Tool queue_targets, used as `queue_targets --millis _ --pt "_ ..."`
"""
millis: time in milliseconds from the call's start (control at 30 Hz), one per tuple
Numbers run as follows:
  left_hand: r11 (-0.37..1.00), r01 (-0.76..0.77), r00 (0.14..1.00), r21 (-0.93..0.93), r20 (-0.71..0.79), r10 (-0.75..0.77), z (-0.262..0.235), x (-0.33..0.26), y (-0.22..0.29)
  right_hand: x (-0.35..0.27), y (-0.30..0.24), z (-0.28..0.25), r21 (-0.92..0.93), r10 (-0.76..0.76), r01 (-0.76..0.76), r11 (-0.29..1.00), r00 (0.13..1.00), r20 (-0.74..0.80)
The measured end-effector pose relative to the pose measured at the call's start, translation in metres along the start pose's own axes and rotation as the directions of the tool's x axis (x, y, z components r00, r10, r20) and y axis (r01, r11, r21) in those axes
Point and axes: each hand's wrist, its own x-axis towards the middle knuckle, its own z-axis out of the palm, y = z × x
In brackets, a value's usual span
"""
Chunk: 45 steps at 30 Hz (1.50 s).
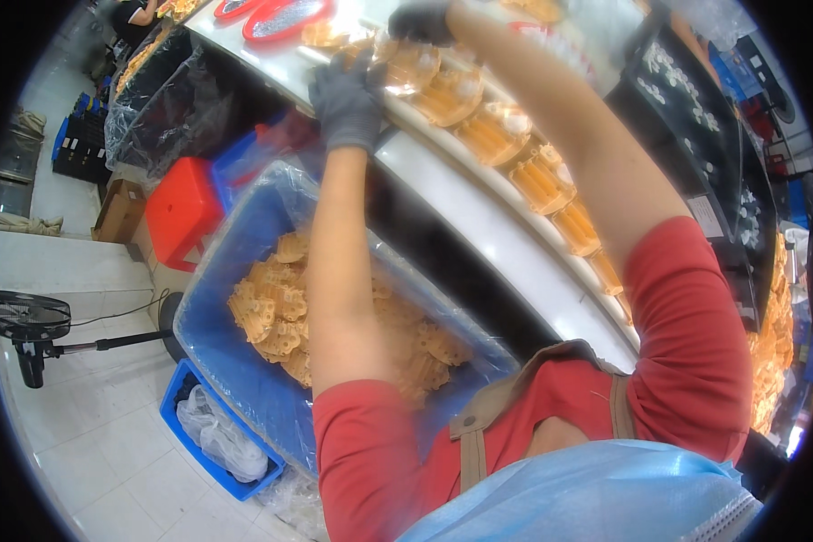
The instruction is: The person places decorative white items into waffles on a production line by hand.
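Observation:
A row of orange moulded plastic parts (pixel 494 132) runs along the white workbench, curving from top centre toward my right side. My left hand (pixel 348 99), in a dark grey glove, reaches to the bench edge with its fingers stretched out and apart. Its fingertips lie at the parts near the far end of the row. My right hand (pixel 421 22), gloved alike, is just beyond and to the right, over the same end. Its fingers are blurred and partly hidden, so I cannot make out whether it holds a part.
Below my left arm stands a lined blue bin (pixel 244 361) with many loose orange parts (pixel 271 303). Red trays (pixel 286 18) lie at the bench's far left. A red stool (pixel 182 210), a fan (pixel 29 316) and a small blue crate (pixel 210 434) stand left. Black trays (pixel 686 117) are right.

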Motion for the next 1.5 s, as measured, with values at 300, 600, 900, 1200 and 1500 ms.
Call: queue_targets --millis 300,600,900,1200,1500 --pt "0.997 -0.05 0.997 0.052 0.066 0.047 0.002 -0.001 0.001 0.012 -0.05 -0.025 0.223 0.519 -0.535 0.814 0.845 0.132" --pt "0.997 0.071 0.976 -0.001 0.207 -0.069 -0.015 -0.022 0.008 -0.007 -0.12 -0.061 0.23 0.524 -0.57 0.789 0.819 0.233" --pt "0.996 0.084 0.978 0.031 0.187 -0.088 -0.013 -0.008 0.026 -0.031 -0.085 -0.047 -0.112 0.459 -0.455 0.883 0.888 0.012" --pt "0.995 0.097 0.977 -0.008 0.193 -0.094 -0.012 -0.007 0.021 -0.023 -0.103 -0.057 0.523 0.743 -0.582 0.623 0.649 -0.163" --pt "0.996 0.093 0.978 -0.001 0.187 -0.092 -0.008 -0.01 0.026 -0.033 -0.11 -0.055 0.36 0.785 -0.701 0.616 0.586 -0.202"
